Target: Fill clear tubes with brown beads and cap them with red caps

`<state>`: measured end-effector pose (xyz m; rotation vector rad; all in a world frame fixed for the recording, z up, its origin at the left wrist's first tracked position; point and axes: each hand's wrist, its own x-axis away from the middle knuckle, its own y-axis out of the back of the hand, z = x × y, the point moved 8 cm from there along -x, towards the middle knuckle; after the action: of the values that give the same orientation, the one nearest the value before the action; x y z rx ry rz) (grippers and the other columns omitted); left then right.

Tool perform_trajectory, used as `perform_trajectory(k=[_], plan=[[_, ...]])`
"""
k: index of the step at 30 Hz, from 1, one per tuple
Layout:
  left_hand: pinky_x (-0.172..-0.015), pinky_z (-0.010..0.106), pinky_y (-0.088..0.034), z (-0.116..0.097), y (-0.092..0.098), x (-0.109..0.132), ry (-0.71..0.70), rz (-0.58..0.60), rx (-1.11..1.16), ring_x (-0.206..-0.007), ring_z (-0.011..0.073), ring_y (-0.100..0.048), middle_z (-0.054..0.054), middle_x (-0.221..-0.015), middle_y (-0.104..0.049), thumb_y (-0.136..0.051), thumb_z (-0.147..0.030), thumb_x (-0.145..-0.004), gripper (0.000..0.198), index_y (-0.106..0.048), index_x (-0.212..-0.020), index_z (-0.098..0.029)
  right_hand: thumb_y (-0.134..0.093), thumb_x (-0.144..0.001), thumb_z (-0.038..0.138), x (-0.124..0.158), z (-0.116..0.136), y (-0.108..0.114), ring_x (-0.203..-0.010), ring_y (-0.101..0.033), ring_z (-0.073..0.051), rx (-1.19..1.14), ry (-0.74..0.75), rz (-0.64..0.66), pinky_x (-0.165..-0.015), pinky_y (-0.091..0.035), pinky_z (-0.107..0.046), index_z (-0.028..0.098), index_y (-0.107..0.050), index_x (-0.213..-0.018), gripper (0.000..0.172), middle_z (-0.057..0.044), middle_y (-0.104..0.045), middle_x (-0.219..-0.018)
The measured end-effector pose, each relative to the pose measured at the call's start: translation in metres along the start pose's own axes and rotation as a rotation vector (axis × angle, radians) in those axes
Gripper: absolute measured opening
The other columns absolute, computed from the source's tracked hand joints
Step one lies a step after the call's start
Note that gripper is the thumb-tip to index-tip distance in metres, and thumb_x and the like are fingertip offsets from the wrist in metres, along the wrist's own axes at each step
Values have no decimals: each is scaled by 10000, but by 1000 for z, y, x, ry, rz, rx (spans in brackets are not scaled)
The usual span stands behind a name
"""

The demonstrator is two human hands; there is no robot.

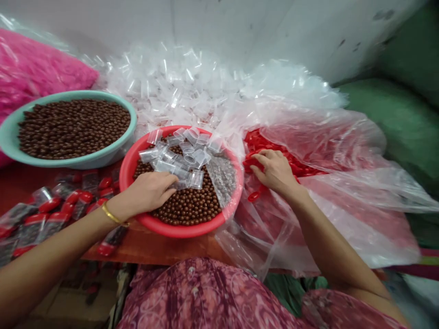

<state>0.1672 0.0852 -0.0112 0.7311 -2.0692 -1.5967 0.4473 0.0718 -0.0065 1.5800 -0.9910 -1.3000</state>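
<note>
My left hand (149, 191), with a gold bangle on the wrist, is over the red basin (185, 232). Its fingers curl at a clear plastic container (180, 183) on the near side of a heap of similar containers (187, 151). Beneath them the basin holds small round brown balls (192, 205). At the mouth of a clear plastic bag (343, 196), my right hand (274, 171) has its fingers closed on a red cap (250, 160); the fingertips partly hide it. More red caps (291, 160) lie in the bag, and one loose cap (254, 196) lies below the hand.
A light-blue basin (113, 157) full of brown balls stands at the left. Filled containers with red caps (72, 201) lie on the table (164, 249). Behind are a large pile of clear containers (185, 87) and a bag of pink pieces (41, 68). A green sack (401, 119) is at right.
</note>
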Motion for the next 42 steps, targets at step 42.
perform_trajectory(k=[42], plan=[[-623, 310, -435, -31, -31, -20, -193, 249, -228, -667, 199, -608, 116, -765, -671, -401, -55, -840, 242, -638, -849, -103, -675, -610, 338, 73, 14, 8, -365, -401, -107, -1649, -843, -169, -386, -407, -283, 237, -666, -845, 256, 59, -458, -477]])
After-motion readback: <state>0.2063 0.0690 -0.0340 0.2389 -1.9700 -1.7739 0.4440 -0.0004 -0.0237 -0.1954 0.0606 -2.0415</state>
